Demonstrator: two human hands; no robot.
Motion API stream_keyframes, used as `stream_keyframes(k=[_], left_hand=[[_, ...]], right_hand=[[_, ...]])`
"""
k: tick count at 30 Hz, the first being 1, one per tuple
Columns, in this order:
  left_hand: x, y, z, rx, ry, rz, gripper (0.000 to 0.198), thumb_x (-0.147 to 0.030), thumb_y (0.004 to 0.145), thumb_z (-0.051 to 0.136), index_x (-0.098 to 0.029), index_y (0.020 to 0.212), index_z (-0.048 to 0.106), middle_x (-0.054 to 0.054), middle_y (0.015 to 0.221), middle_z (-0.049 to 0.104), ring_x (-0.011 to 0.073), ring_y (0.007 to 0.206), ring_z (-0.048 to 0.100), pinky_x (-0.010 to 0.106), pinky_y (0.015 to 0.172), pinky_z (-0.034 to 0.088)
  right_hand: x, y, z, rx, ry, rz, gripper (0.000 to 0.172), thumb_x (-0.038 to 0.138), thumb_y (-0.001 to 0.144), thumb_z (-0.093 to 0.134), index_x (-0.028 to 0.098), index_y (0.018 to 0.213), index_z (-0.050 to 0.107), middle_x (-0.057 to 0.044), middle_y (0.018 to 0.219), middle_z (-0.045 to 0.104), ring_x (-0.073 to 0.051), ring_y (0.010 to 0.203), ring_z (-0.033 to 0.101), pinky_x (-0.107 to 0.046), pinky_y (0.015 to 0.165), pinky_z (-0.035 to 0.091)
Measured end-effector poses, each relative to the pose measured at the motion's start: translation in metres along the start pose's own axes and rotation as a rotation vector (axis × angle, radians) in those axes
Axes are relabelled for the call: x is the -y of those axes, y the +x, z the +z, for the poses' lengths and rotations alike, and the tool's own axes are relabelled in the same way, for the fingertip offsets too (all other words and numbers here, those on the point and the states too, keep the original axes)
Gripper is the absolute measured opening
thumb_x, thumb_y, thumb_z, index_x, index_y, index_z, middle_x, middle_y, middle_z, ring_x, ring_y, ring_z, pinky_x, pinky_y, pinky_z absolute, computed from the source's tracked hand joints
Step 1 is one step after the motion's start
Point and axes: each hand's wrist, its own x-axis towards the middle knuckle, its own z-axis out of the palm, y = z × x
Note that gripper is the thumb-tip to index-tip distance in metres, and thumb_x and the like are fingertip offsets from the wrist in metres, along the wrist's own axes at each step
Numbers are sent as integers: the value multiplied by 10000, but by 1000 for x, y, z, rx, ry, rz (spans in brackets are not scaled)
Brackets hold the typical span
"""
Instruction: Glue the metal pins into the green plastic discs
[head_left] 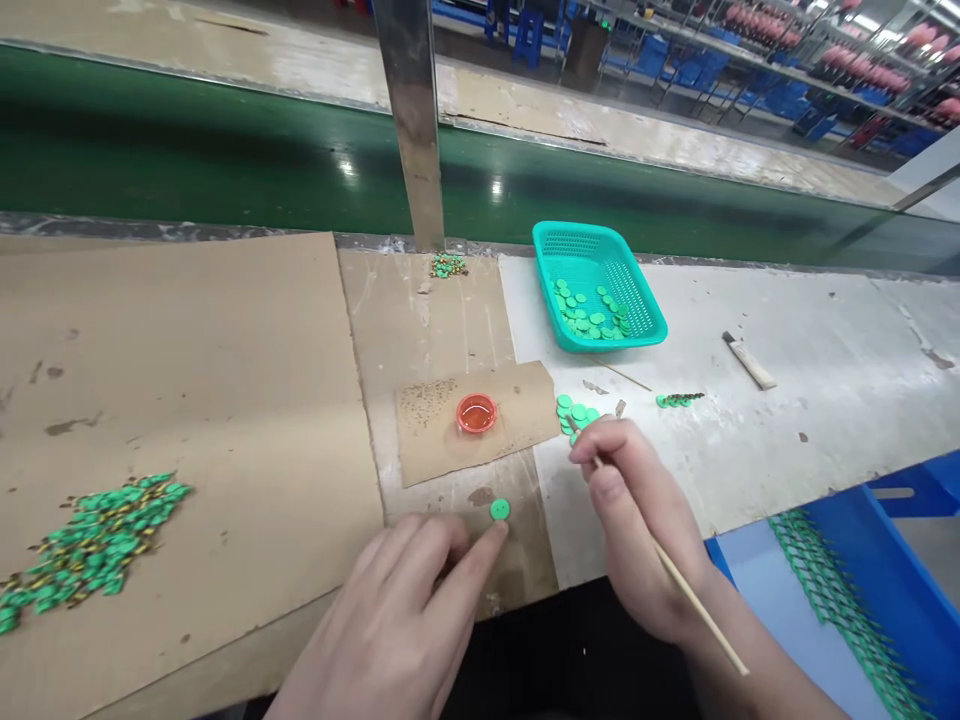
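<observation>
My left hand [405, 610] rests at the table's front edge. Its index fingertip touches the lower edge of a green disc [500, 509] with two small dark marks, while the other fingers curl. My right hand [637, 530] pinches a thin wooden stick [701, 610] between thumb and fingers, its dark far end beside a small pile of green discs [577, 411]. Between the hands and the basket, a small red cup [476, 412] of clear liquid stands on a torn cardboard piece [424, 440].
A turquoise basket [651, 318] holds several green discs. Green pieces with dark-and-yellow parts lie heaped on cardboard at left [105, 540]. A small brush [750, 362], another stick [626, 374] and a short row of green pieces [675, 400] lie right. A metal post [412, 130] rises behind.
</observation>
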Motion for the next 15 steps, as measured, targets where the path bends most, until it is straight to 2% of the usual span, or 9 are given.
stream_keyframes(k=[3,6,8,12,15], left_hand=[[2,3,4,-12,66,28,461,-47,1145,482,-143,1520,731,60,1082,739,187,923,736,303,823,625],[3,1,7,-34,98,45,430,-58,1155,479,-120,1505,722,61,1080,742,192,924,721,313,809,602],[4,-1,9,-39,115,45,412,-79,1168,473,-127,1494,721,61,1084,746,199,920,705,326,809,592],[6,-3,12,-15,142,54,414,-126,1197,454,-121,1525,708,65,1097,740,219,927,675,368,834,566],[7,-3,15,-53,167,68,414,-87,1181,438,-96,1482,722,66,1055,730,230,909,650,394,830,522]], right_hand=[[1,7,-2,-83,52,62,109,204,1177,633,301,1143,668,19,980,662,-165,851,654,-288,745,576],[5,19,-2,-67,94,54,263,142,1148,643,321,1301,760,4,1068,738,-169,945,723,-302,829,627],[8,31,-1,-42,81,-3,317,160,1177,637,336,1386,797,-1,1088,782,-176,977,751,-328,874,645],[9,54,13,-18,4,-140,220,214,1215,643,316,1240,837,0,1064,816,-186,994,775,-360,910,647],[4,61,28,-33,55,-105,140,207,1205,638,295,1223,746,-7,1112,786,-177,966,773,-346,870,649]])
